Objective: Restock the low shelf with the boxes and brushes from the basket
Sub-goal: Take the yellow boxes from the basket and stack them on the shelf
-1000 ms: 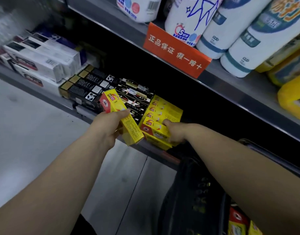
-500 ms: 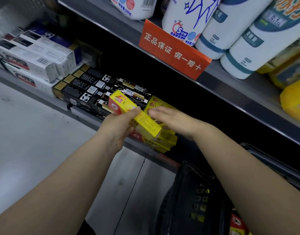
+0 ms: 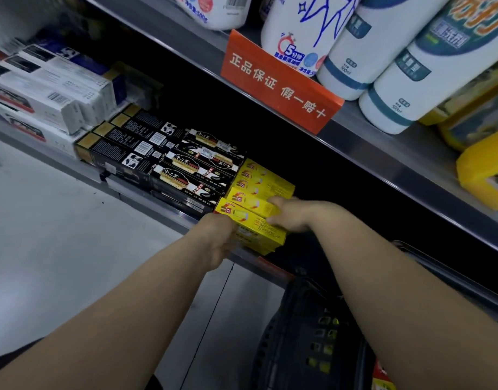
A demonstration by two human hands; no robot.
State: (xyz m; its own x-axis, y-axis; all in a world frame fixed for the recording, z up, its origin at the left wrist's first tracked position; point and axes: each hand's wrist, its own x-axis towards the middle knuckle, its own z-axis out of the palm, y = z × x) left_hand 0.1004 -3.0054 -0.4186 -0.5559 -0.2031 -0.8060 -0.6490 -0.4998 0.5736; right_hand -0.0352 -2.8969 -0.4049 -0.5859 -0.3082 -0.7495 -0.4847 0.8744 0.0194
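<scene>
Black plastic mesh basket nearest, lower right. Left hand grasps long yellow cardboard box, which lies on the yellow stack at the front edge of the grey metal low shelf. Right hand: fingers curled on the box's right end. Black cartons beyond, left.
</scene>
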